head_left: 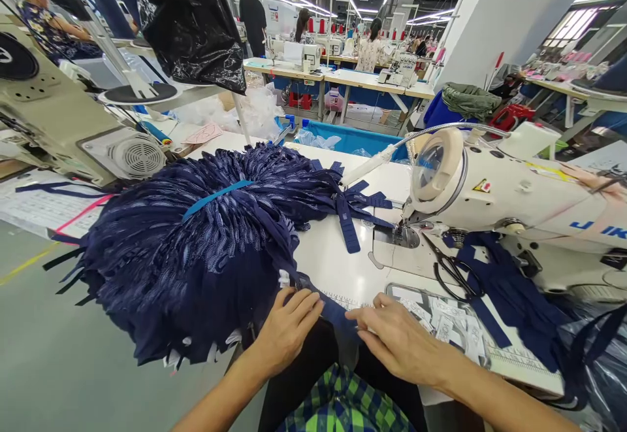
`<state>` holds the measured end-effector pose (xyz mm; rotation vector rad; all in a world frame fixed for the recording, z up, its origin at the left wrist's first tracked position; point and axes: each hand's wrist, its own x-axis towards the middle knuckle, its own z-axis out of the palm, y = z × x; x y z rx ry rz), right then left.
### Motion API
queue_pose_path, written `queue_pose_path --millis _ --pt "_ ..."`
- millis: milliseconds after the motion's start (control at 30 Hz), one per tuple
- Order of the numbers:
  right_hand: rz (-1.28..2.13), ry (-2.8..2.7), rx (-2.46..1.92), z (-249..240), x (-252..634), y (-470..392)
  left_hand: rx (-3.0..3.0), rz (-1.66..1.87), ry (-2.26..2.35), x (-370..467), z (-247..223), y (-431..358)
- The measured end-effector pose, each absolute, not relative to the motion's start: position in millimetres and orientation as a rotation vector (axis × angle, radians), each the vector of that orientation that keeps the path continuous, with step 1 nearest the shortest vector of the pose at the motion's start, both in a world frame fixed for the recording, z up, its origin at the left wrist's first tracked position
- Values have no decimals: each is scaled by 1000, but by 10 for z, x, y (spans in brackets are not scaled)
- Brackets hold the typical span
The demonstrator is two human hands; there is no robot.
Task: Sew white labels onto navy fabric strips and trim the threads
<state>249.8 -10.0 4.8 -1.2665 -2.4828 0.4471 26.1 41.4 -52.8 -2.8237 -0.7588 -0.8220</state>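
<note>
My left hand [288, 327] pinches the edge of a navy fabric band [337, 317] at the front edge of the table, beside a small white tag. My right hand [399, 335] grips the same band farther right with thumb and fingers. The band runs up into a big bundle of navy garment pieces [230, 242], bound across the middle by a bright blue strip [215, 198]. Several hook-and-eye ends [347, 226] stick out from the bundle toward the sewing machine [470, 170]. My fingertips partly hide where the band is held.
Black-handled scissors [451, 267] lie by the machine's needle plate. A clear tray of white labels [445, 324] stands near my right hand. More navy fabric [514, 288] is heaped at right. Another machine [73, 105] stands at left, and a black plastic bag [186, 27] hangs above.
</note>
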Motion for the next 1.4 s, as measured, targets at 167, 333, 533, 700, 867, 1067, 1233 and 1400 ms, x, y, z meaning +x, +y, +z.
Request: queue_pose_path --millis 167,333,533,700,867,1067,1233,1400 --pt "534 -2534 -1300 -4 2447 -42 -2802 -782 -908 293 -580 315" --pt "683 -2331 -1546 -27 2450 138 -2782 -874 -1042 368 -619 249" --pt "798 -2314 -1610 -94 2355 351 -2729 -976 -1113 430 -620 229" --pt "898 -2326 -1512 -95 2342 368 -2711 -966 -1127 450 -612 228" --pt "866 -2325 -1530 -107 2362 372 -2704 -1005 -1137 455 -617 229" --pt "772 -2372 -1520 -164 2339 374 -2689 -1056 -1210 504 -621 228" --pt "688 -2419 -1431 -217 2351 351 -2675 -1071 -1262 535 -604 224" --pt "694 -2454 -1361 -180 2377 355 -2674 -1065 -1275 538 -584 222"
